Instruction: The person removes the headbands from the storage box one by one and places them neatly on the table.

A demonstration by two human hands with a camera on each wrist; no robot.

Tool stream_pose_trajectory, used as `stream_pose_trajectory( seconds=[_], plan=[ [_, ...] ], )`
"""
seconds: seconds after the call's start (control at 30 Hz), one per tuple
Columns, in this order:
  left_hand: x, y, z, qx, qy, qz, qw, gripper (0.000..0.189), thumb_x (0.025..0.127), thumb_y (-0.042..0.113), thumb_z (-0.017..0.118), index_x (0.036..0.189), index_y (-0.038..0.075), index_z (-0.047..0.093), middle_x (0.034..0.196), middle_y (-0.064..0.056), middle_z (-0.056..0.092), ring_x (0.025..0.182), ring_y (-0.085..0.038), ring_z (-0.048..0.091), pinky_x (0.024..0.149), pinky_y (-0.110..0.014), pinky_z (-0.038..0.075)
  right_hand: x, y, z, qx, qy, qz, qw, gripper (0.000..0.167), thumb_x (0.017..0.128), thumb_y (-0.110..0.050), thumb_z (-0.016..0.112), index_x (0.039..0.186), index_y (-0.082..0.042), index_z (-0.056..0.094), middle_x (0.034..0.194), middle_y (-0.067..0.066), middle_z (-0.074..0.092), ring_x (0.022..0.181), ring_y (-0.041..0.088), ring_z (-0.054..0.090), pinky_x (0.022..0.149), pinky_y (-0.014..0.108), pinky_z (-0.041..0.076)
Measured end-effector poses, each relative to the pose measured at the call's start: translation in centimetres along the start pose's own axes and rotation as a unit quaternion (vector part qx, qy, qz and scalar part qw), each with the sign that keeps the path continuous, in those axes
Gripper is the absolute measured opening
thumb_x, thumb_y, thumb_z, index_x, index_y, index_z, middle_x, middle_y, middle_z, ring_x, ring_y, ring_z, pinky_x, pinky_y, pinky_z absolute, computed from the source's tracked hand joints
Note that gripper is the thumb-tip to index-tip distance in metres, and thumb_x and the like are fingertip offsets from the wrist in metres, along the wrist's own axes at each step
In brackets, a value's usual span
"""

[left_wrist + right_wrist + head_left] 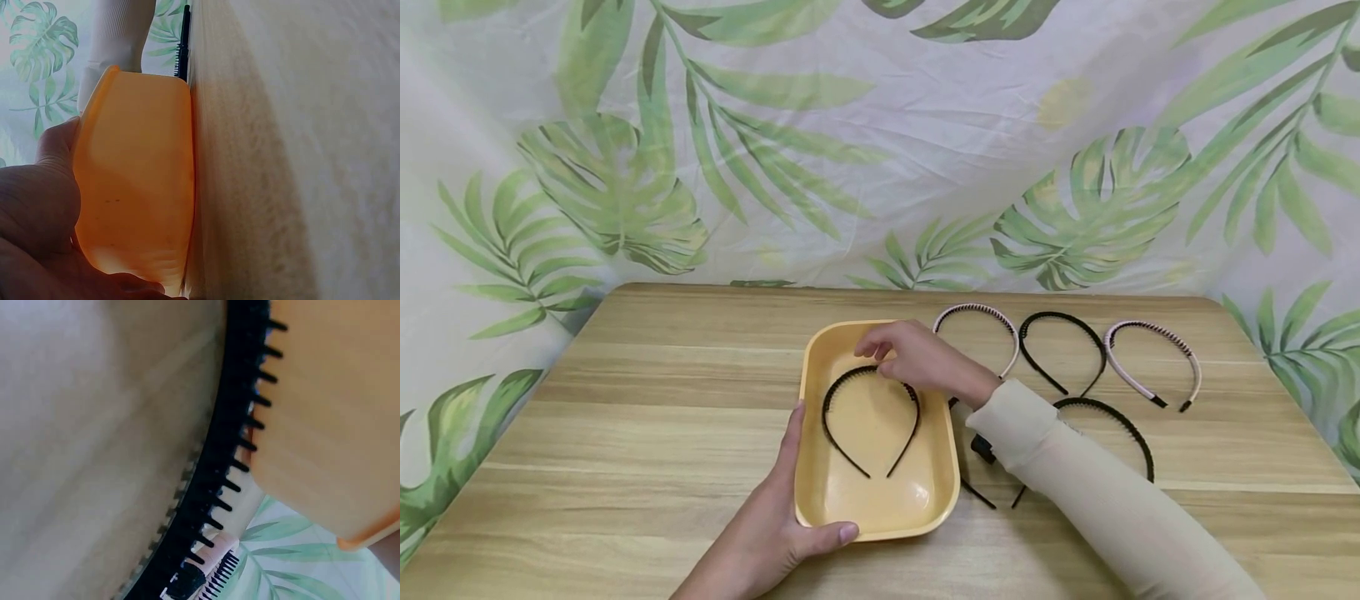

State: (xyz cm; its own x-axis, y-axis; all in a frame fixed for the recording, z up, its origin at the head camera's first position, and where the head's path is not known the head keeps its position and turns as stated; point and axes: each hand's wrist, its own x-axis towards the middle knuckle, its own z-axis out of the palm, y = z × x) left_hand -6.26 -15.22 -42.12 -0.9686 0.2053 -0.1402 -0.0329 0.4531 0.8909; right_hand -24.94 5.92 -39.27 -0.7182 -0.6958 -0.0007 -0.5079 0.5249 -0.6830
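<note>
My left hand (767,517) grips a yellow plastic tray (952,500) by its lower left corner, the thumb along the near rim and the fingers against the left wall. Inside the tray lies a thin black toothed headband (826,417), its two ends toward me. Over the far right part of the tray is my right hand (910,354), fingers loosely bent and thumb apart from them. The thumb tip overlaps the top of that headband in the head view. In the left wrist view the palm is pressed to the tray's side (137,169).
Several headbands lie right of the tray: a pale one (1017,354), a black one (1028,354), a pink one (1112,362) and a larger black one (1138,433) partly under the right sleeve (1075,475). A patterned cloth (850,167) hangs behind the wooden table (625,433).
</note>
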Motion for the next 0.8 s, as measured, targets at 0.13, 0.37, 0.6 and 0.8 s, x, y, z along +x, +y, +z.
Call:
stream_pose_trajectory(
  seconds=[0.13,0.37,0.6,0.8],
  plan=[
    [0.0,0.0,0.0,0.004,0.001,-0.001,1.0000,0.145,0.071,0.043,0.095,0.169,0.030,-0.011,0.175,-0.009,0.018,0.147,-0.026,0.043,0.113,-0.011,0.027,0.4,0.1,-0.1,-0.014,-0.013,-0.007,0.9998,0.037,0.092,0.009,0.060,0.125,-0.001,0.073,0.125,0.014,0.075,0.112,0.029,0.069,0.095,0.034,0.056],
    [0.1,0.2,0.0,0.021,-0.002,-0.013,0.9997,0.145,0.072,0.045,0.095,0.168,0.032,-0.012,0.175,-0.009,0.018,0.146,-0.025,0.044,0.115,-0.017,0.031,1.2,0.3,-0.1,-0.034,-0.036,-0.011,0.9987,0.038,0.093,0.011,0.059,0.126,-0.003,0.074,0.127,0.012,0.074,0.111,0.028,0.070,0.095,0.035,0.056],
    [0.1,0.2,0.0,0.022,-0.001,-0.005,0.9997,0.144,0.072,0.045,0.095,0.168,0.031,-0.012,0.176,-0.009,0.016,0.144,-0.025,0.045,0.114,-0.018,0.033,1.4,0.6,0.3,-0.050,-0.044,-0.022,0.9976,0.040,0.091,0.012,0.058,0.123,-0.004,0.076,0.123,0.011,0.076,0.108,0.026,0.072,0.093,0.032,0.057],
    [0.1,0.1,0.1,0.023,0.004,0.004,0.9997,0.143,0.072,0.044,0.095,0.168,0.033,-0.011,0.175,-0.010,0.019,0.142,-0.025,0.048,0.112,-0.017,0.034,1.5,0.3,0.3,-0.079,-0.038,-0.026,0.9958,0.042,0.089,0.013,0.058,0.120,-0.006,0.078,0.120,0.008,0.078,0.106,0.025,0.073,0.092,0.032,0.057]
  ],
)
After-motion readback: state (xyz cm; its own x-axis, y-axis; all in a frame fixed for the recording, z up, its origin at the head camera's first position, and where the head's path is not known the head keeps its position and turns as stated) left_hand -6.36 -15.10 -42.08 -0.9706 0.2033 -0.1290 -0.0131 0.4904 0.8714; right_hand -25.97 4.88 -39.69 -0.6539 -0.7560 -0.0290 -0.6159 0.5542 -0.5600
